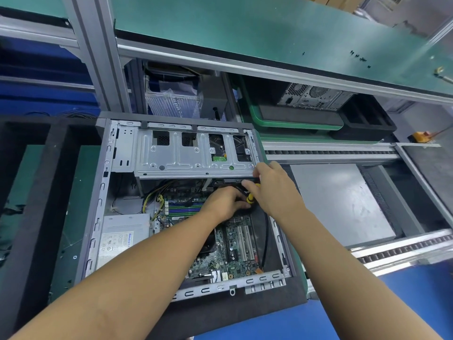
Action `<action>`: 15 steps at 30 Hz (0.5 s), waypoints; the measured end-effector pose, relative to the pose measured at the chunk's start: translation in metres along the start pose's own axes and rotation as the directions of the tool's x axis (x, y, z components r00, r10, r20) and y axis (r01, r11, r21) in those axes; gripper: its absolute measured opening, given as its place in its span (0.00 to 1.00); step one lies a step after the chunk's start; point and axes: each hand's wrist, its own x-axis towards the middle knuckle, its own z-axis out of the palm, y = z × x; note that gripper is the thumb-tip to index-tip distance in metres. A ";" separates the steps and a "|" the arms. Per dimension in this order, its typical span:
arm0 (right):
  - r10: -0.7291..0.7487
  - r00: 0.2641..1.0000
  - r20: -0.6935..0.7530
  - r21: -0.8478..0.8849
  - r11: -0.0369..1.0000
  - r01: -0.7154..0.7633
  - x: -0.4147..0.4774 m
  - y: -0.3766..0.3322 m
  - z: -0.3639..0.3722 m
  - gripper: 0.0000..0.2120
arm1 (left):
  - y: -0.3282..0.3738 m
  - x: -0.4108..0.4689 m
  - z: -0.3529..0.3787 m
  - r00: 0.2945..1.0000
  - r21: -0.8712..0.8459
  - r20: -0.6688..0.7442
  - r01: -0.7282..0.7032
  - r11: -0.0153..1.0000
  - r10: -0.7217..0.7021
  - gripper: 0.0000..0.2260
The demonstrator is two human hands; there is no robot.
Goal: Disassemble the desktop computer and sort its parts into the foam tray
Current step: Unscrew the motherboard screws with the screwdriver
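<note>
1. The computer (107, 182) is seen lying flat with its side open, at the middle of the view.
2. The foam tray (58, 180), black and divided into compartments, is placed against the computer's left side. The green desk (71, 217) is visible through the compartments.
3. Inside the computer, a metal drive cage (196, 155) is fitted across the far end. A grey power supply (122, 236) is seated at the near left, and a green circuit board (235, 251) fills the near right.
4. Both grips are held inside the computer, just below the right end of the drive cage.
5. The right grip (272, 190) is closed around a yellow and black screwdriver (250, 198).
6. The left grip (225, 202) is curled, with its fingertips against the screwdriver handle. Whether the handle is actually held by it cannot be told.
7. A second computer (311, 96) is noted at the back right, resting on a green tray (255, 114), well apart from the work.
8. Several small dark screws (360, 57) are scattered on the green upper shelf (245, 28).
</note>
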 end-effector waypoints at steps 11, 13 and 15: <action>-0.061 0.984 0.168 -0.085 0.993 0.076 0.001 -0.005 -0.009 0.07 | -0.008 -0.017 -0.011 0.984 0.439 -0.176 0.108 0.892 -0.032 0.12; -0.069 0.979 0.191 -0.068 0.994 0.083 0.000 -0.002 -0.009 0.10 | -0.011 -0.022 -0.015 0.980 0.528 -0.164 0.182 0.830 -0.111 0.10; -0.064 0.983 0.174 -0.050 0.996 0.074 -0.001 -0.002 -0.008 0.07 | -0.013 -0.024 -0.015 0.980 0.539 -0.146 0.195 0.820 -0.137 0.11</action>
